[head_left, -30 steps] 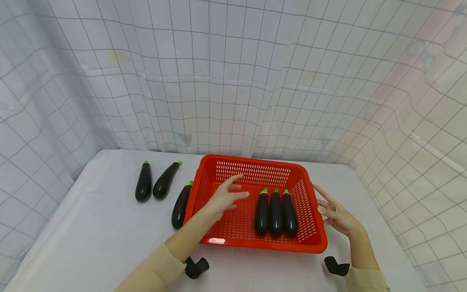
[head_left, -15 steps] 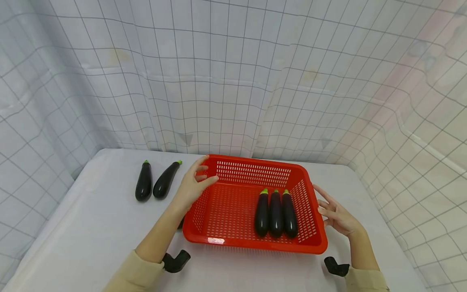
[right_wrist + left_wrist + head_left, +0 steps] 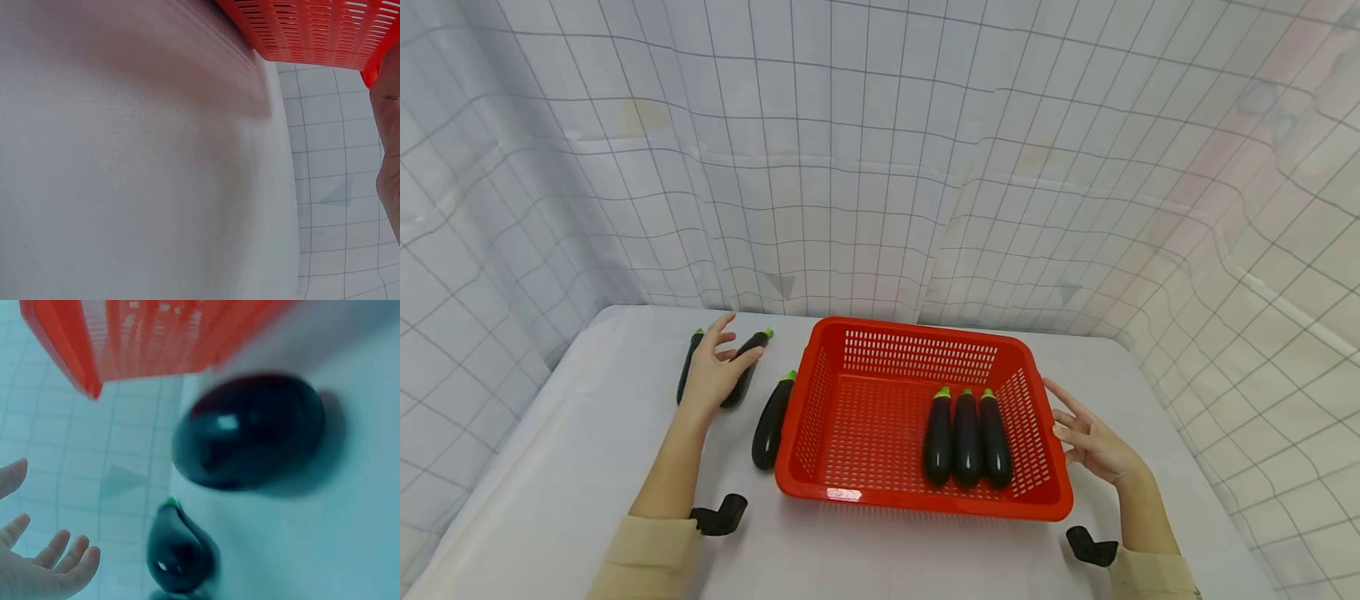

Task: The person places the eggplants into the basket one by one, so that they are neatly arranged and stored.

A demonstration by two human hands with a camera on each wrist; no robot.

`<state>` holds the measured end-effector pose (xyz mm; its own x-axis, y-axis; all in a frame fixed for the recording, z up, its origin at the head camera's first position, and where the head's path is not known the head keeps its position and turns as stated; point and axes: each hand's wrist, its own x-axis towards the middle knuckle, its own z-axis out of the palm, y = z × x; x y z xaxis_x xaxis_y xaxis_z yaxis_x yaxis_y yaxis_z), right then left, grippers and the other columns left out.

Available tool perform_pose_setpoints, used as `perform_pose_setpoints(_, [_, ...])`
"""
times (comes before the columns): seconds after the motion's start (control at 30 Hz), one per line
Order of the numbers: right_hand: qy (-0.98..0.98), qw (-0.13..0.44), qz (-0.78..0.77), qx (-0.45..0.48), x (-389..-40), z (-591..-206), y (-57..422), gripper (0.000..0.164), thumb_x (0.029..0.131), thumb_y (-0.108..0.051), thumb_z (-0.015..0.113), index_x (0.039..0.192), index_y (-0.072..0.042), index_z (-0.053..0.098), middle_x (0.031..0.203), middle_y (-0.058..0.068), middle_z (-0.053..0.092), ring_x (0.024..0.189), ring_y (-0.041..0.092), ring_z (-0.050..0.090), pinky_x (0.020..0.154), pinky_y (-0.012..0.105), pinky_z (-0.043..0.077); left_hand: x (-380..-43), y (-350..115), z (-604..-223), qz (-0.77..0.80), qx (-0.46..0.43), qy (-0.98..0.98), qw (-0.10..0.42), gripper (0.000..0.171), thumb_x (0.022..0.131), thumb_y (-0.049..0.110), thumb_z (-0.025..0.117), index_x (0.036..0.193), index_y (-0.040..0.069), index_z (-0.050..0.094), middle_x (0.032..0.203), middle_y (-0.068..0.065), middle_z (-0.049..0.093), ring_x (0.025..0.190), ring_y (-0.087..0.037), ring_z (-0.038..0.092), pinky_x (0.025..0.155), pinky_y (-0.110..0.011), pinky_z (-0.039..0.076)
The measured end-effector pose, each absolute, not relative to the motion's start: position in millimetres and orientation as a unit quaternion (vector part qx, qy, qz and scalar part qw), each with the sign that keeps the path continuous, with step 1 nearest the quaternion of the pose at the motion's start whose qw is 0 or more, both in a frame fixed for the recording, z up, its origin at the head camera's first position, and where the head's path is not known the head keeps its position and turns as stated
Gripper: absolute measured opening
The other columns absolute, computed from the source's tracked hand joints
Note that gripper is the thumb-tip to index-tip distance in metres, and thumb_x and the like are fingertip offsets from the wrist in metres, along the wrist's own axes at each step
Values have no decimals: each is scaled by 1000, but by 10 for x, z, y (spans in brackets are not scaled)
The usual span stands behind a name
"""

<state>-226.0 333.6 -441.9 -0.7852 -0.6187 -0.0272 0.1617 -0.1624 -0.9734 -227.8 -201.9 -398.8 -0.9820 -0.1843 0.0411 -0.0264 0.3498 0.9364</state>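
Note:
My left hand (image 3: 711, 375) hovers with spread fingers over two dark eggplants on the left of the table, holding nothing. It partly hides the far-left eggplant (image 3: 686, 379) and the slanted eggplant (image 3: 745, 371) beside it. A third eggplant (image 3: 772, 425) lies against the left wall of the red plastic basket (image 3: 925, 498); in the left wrist view a large blurred eggplant (image 3: 250, 434) shows close up. Inside the basket, three eggplants (image 3: 967, 442) lie side by side toward the right. My right hand (image 3: 1097, 446) touches the basket's right rim with loosely extended fingers.
White cloth covers the table (image 3: 587, 467). Grid-patterned curtains (image 3: 880, 167) hang behind it and at both sides. A black curved piece (image 3: 721, 515) sits at the left wrist, and a similar black piece (image 3: 1092, 547) at the right wrist.
My left hand has moved left from above the basket, past its left rim, to over the two outer eggplants. The right hand and the basket have stayed put.

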Motion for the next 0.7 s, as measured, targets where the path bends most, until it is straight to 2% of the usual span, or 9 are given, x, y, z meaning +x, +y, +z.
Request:
perform_pose_setpoints(0.33, [593,264,-735,-196,-2256,-4411,3337,66,96,4,31,148,-22,1,130,2,51,106,18,58,67,34,53,-2359,-2403,-4263,-515,114,-836,152,69,86,19,62,144,12,26,134,-28,32,115,-45,39,92,-53,37])
perform_pose_setpoints(0.7, [588,267,-739,-191,-2267,-4411,3342,67,96,5,32,148,-21,-1,128,3,52,105,19,59,67,35,53,-2450,-2651,-4433,-516,105,-841,122,73,87,21,61,146,10,19,135,-33,27,117,-49,33,92,-55,34])
